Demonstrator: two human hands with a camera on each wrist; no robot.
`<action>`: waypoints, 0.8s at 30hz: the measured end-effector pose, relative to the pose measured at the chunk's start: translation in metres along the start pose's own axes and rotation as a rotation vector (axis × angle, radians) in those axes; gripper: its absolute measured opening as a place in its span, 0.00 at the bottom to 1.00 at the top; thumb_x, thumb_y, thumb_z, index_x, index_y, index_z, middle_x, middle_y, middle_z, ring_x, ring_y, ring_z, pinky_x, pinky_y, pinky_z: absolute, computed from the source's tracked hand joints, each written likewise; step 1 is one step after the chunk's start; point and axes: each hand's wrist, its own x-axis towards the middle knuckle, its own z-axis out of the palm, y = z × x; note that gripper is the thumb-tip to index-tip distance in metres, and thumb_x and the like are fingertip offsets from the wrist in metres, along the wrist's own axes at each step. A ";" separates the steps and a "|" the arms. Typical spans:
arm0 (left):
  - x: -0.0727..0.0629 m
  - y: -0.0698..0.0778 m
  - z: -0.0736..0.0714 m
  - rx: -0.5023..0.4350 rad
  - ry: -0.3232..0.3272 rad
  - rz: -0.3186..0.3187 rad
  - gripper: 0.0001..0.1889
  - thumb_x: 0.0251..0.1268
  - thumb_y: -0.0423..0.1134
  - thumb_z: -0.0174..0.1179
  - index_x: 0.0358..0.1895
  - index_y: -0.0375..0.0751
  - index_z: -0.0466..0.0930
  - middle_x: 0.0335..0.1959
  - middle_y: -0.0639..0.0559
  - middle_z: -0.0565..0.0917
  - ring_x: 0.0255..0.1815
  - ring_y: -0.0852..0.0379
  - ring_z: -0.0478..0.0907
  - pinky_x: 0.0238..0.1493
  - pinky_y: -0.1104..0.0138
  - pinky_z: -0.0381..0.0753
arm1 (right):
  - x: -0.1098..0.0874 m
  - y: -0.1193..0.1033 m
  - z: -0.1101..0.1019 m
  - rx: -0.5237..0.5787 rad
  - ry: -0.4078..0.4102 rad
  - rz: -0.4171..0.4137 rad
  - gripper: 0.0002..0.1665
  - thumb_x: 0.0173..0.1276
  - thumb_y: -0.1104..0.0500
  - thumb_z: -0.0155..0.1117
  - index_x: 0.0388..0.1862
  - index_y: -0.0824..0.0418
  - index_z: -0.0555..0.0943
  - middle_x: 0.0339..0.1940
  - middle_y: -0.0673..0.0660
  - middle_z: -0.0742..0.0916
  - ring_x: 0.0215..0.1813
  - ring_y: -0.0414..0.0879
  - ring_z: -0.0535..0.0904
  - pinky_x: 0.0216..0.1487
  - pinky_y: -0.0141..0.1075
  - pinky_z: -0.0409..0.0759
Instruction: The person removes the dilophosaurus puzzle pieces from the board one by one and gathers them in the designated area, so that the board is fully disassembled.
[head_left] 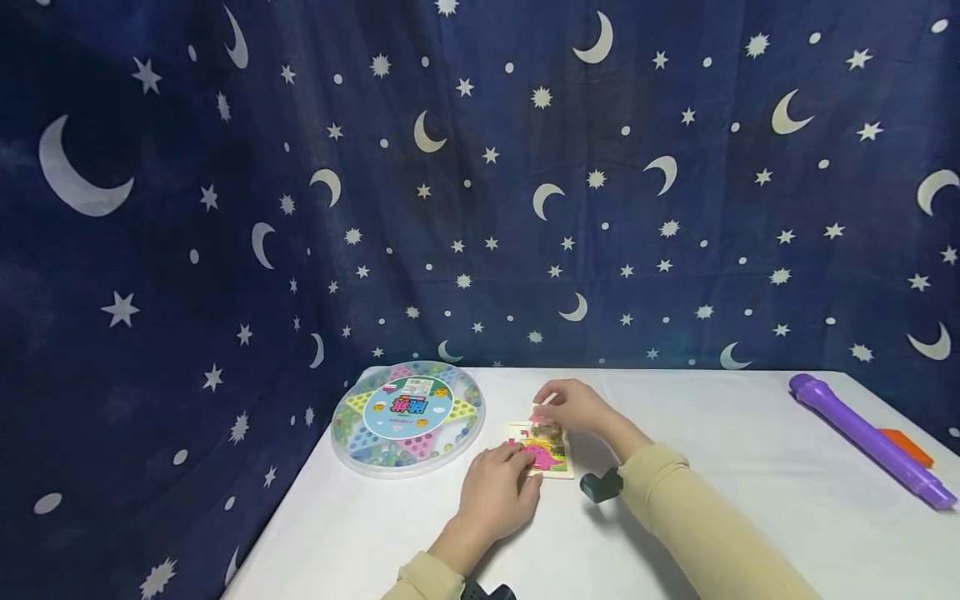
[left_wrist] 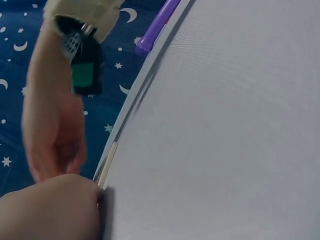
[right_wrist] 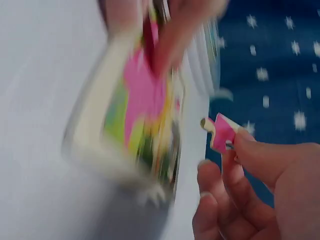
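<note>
A small jigsaw puzzle point(head_left: 557, 472) with a pale frame and a pink animal picture lies on the white table. My left hand point(head_left: 498, 492) rests at its left side, fingers laid over the picture. Over the puzzle's far edge, my right hand point(head_left: 576, 407) pinches a pink jigsaw piece point(right_wrist: 222, 135) between thumb and fingertips, raised off the board. The right wrist view shows the puzzle blurred, with left-hand fingers point(right_wrist: 185, 42) on it. In the left wrist view the left hand point(left_wrist: 52, 210) hides most of the puzzle, leaving just a thin edge.
A round, clear-lidded board game point(head_left: 408, 408) with marbles stands left of the puzzle. At the right side of the table point(head_left: 750, 467) lie a purple toy microphone point(head_left: 870, 437) and a flat orange piece point(head_left: 907, 447). A dark blue curtain point(head_left: 510, 183) with moons and stars hangs behind.
</note>
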 end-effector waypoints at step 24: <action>-0.005 0.001 0.000 -0.036 0.051 -0.049 0.19 0.64 0.53 0.66 0.51 0.47 0.89 0.52 0.50 0.87 0.58 0.51 0.80 0.63 0.52 0.74 | -0.016 0.057 -0.017 -0.263 0.158 0.128 0.09 0.69 0.54 0.73 0.39 0.59 0.86 0.35 0.53 0.87 0.43 0.54 0.82 0.53 0.56 0.80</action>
